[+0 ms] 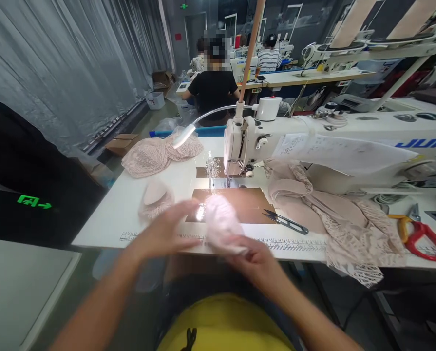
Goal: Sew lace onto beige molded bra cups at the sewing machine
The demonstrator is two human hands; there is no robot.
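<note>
My right hand (252, 258) pinches the lower edge of a pale pink bra cup (223, 219), blurred by motion, at the front of the sewing machine (236, 151). To its left is my left hand (166, 231), thumb and fingers spread apart with nothing between them. Just beyond that hand, a beige bra cup (155, 195) lies on the white table (108, 214). Thread snips (287, 222) rest on the brown plate (254, 204), right of the held cup. The needle area stands behind the held piece.
Lace bra cups (148, 156) are piled at the back left, beneath a lit gooseneck lamp (184, 136). Beige lace garments (312, 195) cover the right side, with red-handled scissors (427, 241) beyond. A ruler strip (294, 244) runs along the front edge. A person in black (214, 92) sits ahead.
</note>
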